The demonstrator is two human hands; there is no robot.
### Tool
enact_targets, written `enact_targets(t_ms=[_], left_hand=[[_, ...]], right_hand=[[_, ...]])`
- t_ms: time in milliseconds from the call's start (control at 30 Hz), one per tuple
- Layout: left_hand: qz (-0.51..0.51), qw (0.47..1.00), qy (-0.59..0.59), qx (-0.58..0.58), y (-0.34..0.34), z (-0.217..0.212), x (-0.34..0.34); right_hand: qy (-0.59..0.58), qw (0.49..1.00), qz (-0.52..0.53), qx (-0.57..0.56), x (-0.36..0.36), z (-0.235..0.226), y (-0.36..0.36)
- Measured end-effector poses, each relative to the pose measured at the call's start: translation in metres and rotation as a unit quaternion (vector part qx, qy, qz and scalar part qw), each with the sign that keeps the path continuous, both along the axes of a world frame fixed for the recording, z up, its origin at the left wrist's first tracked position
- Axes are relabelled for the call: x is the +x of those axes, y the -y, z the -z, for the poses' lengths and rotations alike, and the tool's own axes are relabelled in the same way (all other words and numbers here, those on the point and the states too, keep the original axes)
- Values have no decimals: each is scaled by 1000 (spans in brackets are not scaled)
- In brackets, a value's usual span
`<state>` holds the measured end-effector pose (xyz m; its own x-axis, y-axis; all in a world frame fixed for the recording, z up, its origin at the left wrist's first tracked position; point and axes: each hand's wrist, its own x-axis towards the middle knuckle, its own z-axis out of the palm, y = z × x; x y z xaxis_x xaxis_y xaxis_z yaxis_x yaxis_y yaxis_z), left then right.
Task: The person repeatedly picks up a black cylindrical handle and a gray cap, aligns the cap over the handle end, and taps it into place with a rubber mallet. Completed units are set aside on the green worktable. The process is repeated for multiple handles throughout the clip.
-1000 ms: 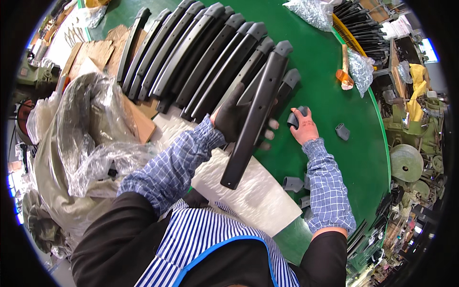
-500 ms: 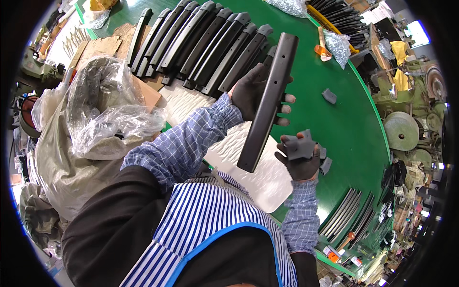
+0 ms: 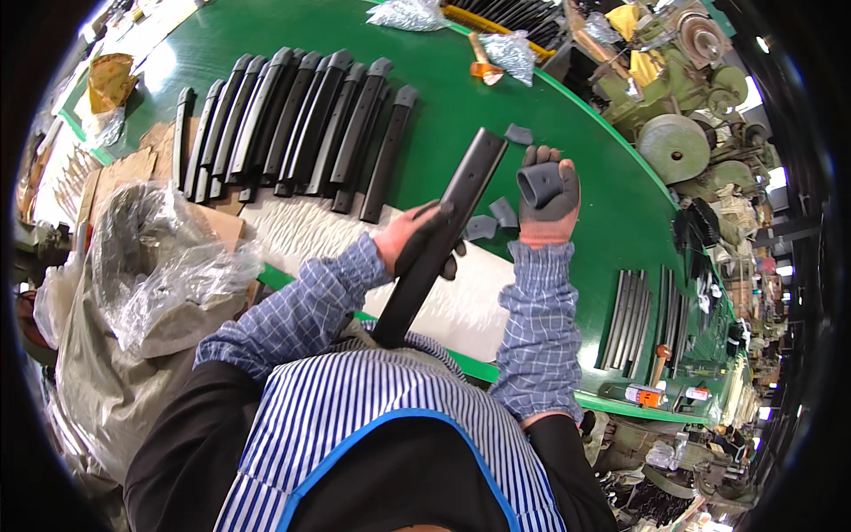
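while gripped: black bar [image 3: 441, 232], left hand [image 3: 409, 241]; grey cap [image 3: 541, 183], right hand [image 3: 548, 200]

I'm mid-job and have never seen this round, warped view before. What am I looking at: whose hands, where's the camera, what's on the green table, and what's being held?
It is a fisheye camera on a person's head, looking down, so edges bend. The gloved left hand grips a long black plastic bar. The gloved right hand holds a small dark grey end cap. On the green table lie a row of similar black bars, loose grey caps and a white foam sheet.
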<state>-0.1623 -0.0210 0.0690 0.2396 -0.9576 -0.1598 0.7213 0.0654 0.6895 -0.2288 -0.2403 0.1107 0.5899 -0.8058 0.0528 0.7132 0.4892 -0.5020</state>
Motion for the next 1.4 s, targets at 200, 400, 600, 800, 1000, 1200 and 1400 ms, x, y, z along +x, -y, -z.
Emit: enact_targets(t_ms=[200, 400, 600, 800, 1000, 1200, 1400], left_hand=[[27, 999, 30, 7, 4, -10, -26], [40, 996, 73, 21, -3, -11, -31], [51, 998, -2, 42, -8, 0, -29], [56, 997, -9, 52, -7, 4, -29], [99, 991, -39, 77, 7, 12, -16], [8, 993, -18, 118, 29, 27, -15], [-158, 935, 260, 185, 110, 107, 75]], right_hand=[[74, 990, 13, -117, 31, -26, 2], [-38, 969, -226, -88, 37, -41, 1], [-76, 970, -203, -112, 30, -40, -6], [-94, 979, -107, -149, 24, -35, -21], [-143, 978, -111, -105, 24, -17, -5], [-147, 982, -4, -122, 32, 16, -6], [-528, 724, 161, -415, -57, 91, 20]])
